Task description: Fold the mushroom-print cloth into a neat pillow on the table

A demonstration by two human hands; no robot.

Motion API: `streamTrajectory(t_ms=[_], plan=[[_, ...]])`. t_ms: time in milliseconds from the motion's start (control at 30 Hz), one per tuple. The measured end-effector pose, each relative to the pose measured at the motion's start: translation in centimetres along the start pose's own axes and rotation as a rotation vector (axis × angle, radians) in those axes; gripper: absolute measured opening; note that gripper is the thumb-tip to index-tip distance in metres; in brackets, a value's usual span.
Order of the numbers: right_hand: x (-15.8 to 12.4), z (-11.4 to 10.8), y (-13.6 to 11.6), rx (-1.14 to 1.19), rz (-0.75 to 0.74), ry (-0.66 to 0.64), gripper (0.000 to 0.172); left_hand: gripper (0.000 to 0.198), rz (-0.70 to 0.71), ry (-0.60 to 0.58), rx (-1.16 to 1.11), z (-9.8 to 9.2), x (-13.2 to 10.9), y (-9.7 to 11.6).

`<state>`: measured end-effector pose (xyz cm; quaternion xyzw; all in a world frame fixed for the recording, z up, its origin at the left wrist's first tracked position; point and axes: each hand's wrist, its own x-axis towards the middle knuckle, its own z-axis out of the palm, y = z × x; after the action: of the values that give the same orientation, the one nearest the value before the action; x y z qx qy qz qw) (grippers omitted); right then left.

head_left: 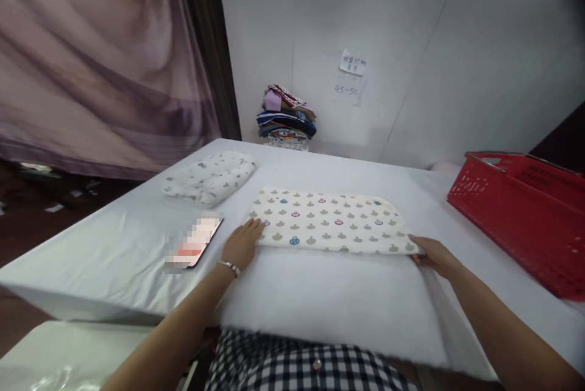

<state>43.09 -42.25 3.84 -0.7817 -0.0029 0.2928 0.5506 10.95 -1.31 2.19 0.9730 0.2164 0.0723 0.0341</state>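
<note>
A white cloth (329, 220) with a print of grey, red and blue figures lies folded into a flat rectangle in front of me. My left hand (242, 243) rests flat at its left edge, fingertips on the fabric and a bracelet (230, 267) on the wrist. At the near right corner, my right hand (436, 255) pinches the cloth between thumb and fingers; the thumb is partly hidden. Plain white material (333, 299) spreads between the cloth and the table's front edge.
Another printed white cloth (210, 176) lies bundled at the back left. A phone (198, 242), partly blurred, is left of my left hand. A red plastic basket (521, 214) stands at the right. Folded clothes (287, 114) are stacked against the wall behind the white-covered table (123, 251).
</note>
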Motion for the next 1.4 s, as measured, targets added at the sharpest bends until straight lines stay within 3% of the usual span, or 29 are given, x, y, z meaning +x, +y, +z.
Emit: streamTrajectory(t_ms=[133,300,467,567,633,700,800,967,1067,1233,1400], plan=[[-1.1,-0.8,0.3,-0.054,-0.070,0.137,0.019,0.065,0.012,0.007,0.000,0.0,-1.2,0.6],[-2.0,-1.3,1.9,-0.114,-0.007,0.087,0.022,0.068,0.015,0.001,0.015,0.6,-3.1,1.3],[-1.2,-1.9,2.2,-0.268,0.034,0.098,0.030,0.068,0.001,0.012,0.010,0.0,-3.6,1.3],[-0.5,-2.6,2.0,-0.588,-0.080,0.177,0.036,0.060,-0.068,0.043,0.023,-0.8,-4.1,0.8],[-0.4,-2.4,2.0,-0.767,-0.287,0.297,0.037,0.055,-0.131,0.065,0.020,-1.1,-4.6,0.5],[-0.7,-1.3,2.1,-0.835,-0.557,0.356,0.040,0.053,-0.182,0.067,0.004,-1.2,-5.0,0.3],[-1.8,2.1,2.2,-0.856,-0.815,0.245,0.042,0.054,-0.252,0.038,-0.043,-1.3,-5.2,0.3],[-4.0,9.2,1.5,-0.918,-0.941,-0.039,0.048,0.045,-0.515,0.062,-0.311,-1.8,-5.0,0.4],[-4.3,11.8,1.8,-0.972,-0.987,-0.195,0.052,0.040,-0.592,0.095,-0.425,-2.1,-4.5,0.3],[-3.6,12.7,2.9,-1.143,-0.984,-0.259,0.058,0.039,-0.680,0.023,-0.660,-2.0,-3.1,-0.2],[-4.7,13.9,1.5,-1.228,-1.003,-0.248,0.060,0.044,-0.736,-0.032,-0.749,-1.6,-1.4,-0.6]])
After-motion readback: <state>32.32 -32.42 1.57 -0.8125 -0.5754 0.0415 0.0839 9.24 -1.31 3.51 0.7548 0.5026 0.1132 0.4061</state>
